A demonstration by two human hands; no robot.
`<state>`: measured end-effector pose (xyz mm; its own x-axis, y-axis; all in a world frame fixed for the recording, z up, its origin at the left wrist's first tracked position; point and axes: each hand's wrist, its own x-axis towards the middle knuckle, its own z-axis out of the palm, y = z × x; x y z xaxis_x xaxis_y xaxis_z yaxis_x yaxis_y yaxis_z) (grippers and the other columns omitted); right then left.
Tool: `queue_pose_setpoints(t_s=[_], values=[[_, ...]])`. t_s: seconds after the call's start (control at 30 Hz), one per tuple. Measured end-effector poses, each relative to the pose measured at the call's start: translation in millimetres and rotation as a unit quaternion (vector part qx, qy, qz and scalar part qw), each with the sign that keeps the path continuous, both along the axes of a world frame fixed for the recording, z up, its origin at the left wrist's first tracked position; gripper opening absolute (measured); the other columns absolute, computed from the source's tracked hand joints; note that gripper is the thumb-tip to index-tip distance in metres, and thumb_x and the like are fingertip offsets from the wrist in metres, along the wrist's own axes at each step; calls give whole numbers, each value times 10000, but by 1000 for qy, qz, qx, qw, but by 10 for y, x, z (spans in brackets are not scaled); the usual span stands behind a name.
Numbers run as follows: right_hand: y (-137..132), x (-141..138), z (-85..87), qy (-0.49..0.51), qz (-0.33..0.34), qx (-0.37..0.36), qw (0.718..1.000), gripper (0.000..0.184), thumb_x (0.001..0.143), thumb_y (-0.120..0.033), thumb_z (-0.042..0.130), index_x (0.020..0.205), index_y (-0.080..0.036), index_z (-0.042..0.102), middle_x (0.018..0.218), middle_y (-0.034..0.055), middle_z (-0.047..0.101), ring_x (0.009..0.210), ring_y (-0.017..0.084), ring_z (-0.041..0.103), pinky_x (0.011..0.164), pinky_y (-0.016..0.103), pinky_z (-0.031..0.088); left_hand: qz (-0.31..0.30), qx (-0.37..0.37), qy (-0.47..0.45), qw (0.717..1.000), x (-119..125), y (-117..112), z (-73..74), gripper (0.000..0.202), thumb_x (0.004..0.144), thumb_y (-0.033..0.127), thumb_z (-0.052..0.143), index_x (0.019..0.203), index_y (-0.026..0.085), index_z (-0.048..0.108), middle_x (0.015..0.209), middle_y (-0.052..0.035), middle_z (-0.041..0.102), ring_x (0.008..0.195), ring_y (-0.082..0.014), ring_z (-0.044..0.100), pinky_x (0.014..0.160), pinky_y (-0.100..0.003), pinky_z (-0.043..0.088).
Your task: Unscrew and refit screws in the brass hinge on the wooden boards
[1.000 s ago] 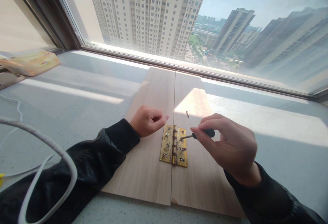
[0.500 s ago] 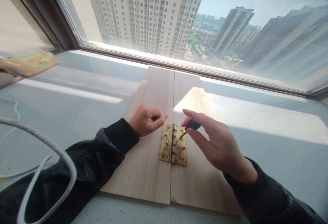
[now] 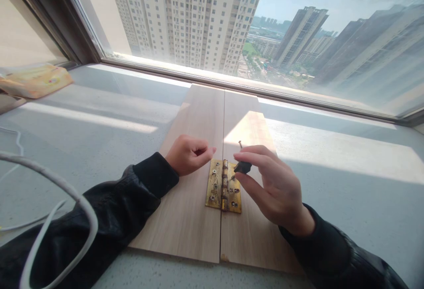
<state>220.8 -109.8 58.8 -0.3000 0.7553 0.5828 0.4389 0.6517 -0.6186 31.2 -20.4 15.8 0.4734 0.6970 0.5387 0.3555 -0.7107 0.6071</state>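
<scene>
My right hand (image 3: 270, 178) pinches a small screwdriver (image 3: 243, 167) by its black handle, just above the right leaf of a brass hinge (image 3: 212, 192). The metal shaft points away from me, past the fingers, its tip clear of the hinge. Tarnish and dark marks cover the hinge, which straddles the seam between two pale wooden boards (image 3: 188, 218). Crosshead screws sit in its left leaf; my fingers and the handle partly cover the upper right leaf. Resting on the left board beside the hinge, my left hand (image 3: 190, 154) is curled closed; whatever its fingers may hold is hidden.
The boards lie on a speckled white sill (image 3: 331, 183), their far ends near the window frame (image 3: 198, 79). A thick white cable (image 3: 76, 196) loops in front of my left sleeve. At the far left lies a yellow-orange soft packet (image 3: 39, 79).
My right hand has shifted slightly left and turned the screwdriver; its shaft, earlier pointing down at the hinge, now points away from me. My left hand stays put.
</scene>
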Motion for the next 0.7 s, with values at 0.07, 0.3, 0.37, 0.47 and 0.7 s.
queue_pose_setpoints(t_s=[0.07,0.3,0.37,0.47,0.7], values=[[-6,-12,-20,27,0,-11,1000,426,728,-11,610,1115,-187,590,946,52,590,860,161,569,725,349,490,3,2,0,1000,2,6,1,425,773,258,561,459,133,303,477,64,198,456,-36,206,437,-184,200],[18,19,-88,52,31,-23,998,490,721,11,615,1154,-217,592,943,51,648,838,173,602,700,363,508,1,3,1,1000,-8,3,-10,425,775,262,560,457,134,309,475,66,200,454,-37,206,437,-189,200],[23,29,-117,73,38,-29,996,513,725,16,606,1170,-239,580,955,46,656,864,184,611,727,382,512,1,4,2,1000,-8,0,-14,422,775,262,559,457,137,311,475,66,204,454,-39,207,435,-192,200],[14,19,-142,98,27,-21,995,528,726,27,589,1173,-252,573,980,49,652,891,196,614,757,402,511,0,2,3,1000,-6,5,-19,416,774,258,558,457,139,317,478,67,208,456,-42,209,436,-195,202],[-22,-67,-116,36,-12,75,996,401,690,-7,622,1033,-213,602,921,58,599,836,184,573,677,360,503,3,3,7,1000,-12,9,-6,421,774,253,554,451,141,308,484,67,191,458,-44,200,435,-195,200]])
